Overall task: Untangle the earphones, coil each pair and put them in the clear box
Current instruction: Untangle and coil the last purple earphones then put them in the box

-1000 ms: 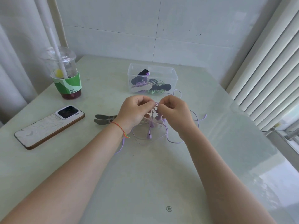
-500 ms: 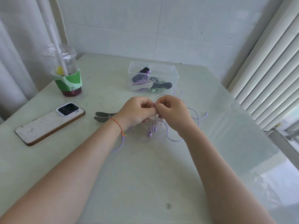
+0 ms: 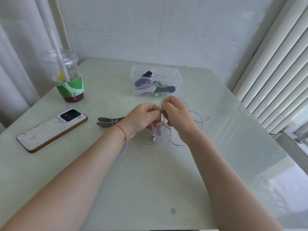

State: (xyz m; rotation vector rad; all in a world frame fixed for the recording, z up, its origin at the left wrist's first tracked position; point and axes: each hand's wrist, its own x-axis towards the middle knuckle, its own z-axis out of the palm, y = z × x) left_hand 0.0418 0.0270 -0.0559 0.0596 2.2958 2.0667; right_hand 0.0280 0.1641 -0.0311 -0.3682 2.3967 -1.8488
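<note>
Left hand (image 3: pixel 143 117) and right hand (image 3: pixel 176 114) both pinch the purple earphones (image 3: pixel 155 135) at one knot, lifted off the worktop (image 3: pixel 150 180) so buds hang free. Box (image 3: pixel 178 77) just behind, part-filled.

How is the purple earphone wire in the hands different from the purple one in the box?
The purple earphones being held sprawl loose and tangled over the table; the purple coil in the clear box is wound up neatly. Left hand and right hand pinch the loose pair; nothing touches the coiled one. Both are purple.
</note>
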